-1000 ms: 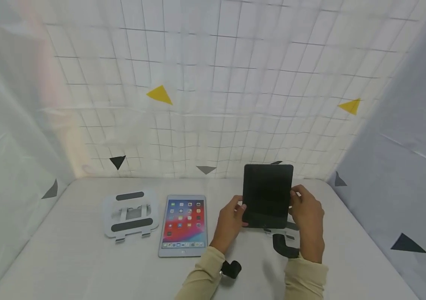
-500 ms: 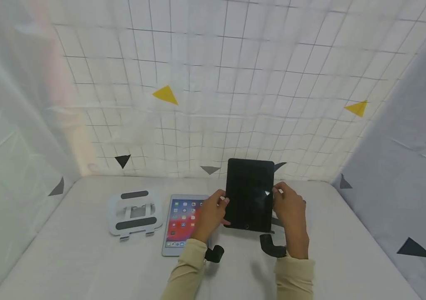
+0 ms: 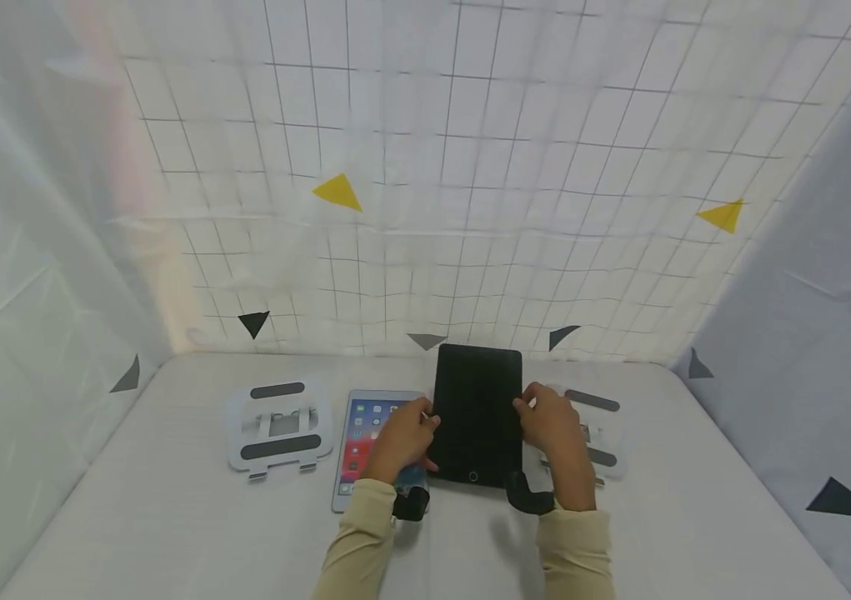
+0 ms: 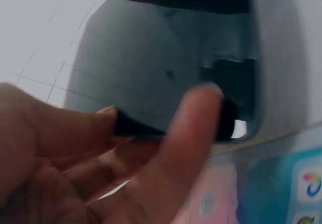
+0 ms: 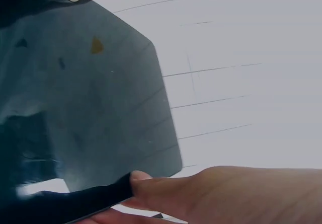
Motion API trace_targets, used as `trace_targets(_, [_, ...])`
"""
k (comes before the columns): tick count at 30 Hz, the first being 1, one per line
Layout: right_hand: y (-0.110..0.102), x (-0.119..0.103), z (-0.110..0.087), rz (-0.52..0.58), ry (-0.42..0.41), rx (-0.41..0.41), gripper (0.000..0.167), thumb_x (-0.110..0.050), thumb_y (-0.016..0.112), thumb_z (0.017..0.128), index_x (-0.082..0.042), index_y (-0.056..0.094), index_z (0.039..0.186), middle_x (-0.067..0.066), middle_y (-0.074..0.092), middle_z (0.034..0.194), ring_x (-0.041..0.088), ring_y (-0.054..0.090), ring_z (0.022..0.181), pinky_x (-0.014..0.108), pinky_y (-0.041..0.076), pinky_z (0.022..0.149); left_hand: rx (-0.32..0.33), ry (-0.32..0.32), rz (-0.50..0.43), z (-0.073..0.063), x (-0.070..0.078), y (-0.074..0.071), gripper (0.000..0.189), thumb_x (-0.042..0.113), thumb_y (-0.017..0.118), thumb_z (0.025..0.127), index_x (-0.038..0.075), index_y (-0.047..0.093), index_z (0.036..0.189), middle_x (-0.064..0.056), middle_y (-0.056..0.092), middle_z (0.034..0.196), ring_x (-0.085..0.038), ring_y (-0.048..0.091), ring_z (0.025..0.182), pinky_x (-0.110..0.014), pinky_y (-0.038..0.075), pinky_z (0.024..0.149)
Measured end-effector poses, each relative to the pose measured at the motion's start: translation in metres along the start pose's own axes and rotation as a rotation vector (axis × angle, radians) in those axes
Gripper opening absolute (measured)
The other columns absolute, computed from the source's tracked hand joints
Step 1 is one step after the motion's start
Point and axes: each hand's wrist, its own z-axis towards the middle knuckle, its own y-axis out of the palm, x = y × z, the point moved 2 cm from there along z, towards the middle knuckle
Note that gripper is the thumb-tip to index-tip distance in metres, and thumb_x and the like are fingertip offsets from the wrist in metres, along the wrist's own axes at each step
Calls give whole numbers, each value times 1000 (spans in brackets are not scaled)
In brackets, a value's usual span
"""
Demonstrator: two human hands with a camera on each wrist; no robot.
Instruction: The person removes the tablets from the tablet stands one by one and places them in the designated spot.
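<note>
A black tablet [image 3: 479,417] with a dark screen and a round home button is held tilted between both hands. My left hand [image 3: 399,439] pinches its left edge, and my right hand [image 3: 551,421] pinches the right edge. In the left wrist view, the thumb and fingers of the left hand [image 4: 100,153] grip the tablet's rim, with one finger across the glass. The right wrist view shows the right thumb on the reflective face of the tablet [image 5: 115,98]. Partly behind the left hand lies a white tablet [image 3: 365,433] with a lit screen of app icons.
A white folding stand [image 3: 281,429] with dark grip strips lies at the left of the white table [image 3: 192,517]. A similar stand [image 3: 596,402] lies at the right, partly covered by the right hand. A gridded white curtain [image 3: 470,167] hangs behind.
Both hands have carried the black tablet leftward from over the right stand and lowered it. The right stand shows more now; the left hand covers part of the white tablet.
</note>
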Motion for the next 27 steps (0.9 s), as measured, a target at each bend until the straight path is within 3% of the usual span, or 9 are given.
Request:
trace_targets(3, [4,0,-1,-4,13,-55,24,-13,60,106,9,64,112,10,66,76,25,67,67,47,54,69,-44,-21,43,0,-4,-1,21,16,65,104,-2,68,115,-12,70,89,-23,69,71,-48,55,84])
trace_targets(6, [7,1,-2,-20,26,-87,24,-12,61,104,11,64,112,10,66,75,25,68,66,47,56,69,-91,-56,54,-2,-6,-1,16,17,69,101,0,71,103,-8,67,71,-21,67,61,-43,55,73])
trace_targets(10, [12,4,-1,-25,20,-87,24,-12,63,103,10,65,111,12,65,78,25,68,65,45,57,67,-128,-94,42,-5,-7,0,17,16,72,100,5,69,87,-4,65,65,-19,66,58,-36,53,61])
trace_targets(19, [18,8,1,-37,26,-147,24,-11,71,98,11,66,106,12,66,80,25,68,69,44,56,68,-97,-59,196,-4,-6,3,27,21,72,99,9,66,76,-1,59,66,-18,55,60,-34,45,56])
trace_targets(27, [24,10,4,-92,37,-181,21,-8,76,94,12,68,99,12,66,79,27,65,72,46,55,73,-73,-57,242,-5,-5,9,26,21,75,98,7,72,76,0,59,65,-16,53,59,-34,44,56])
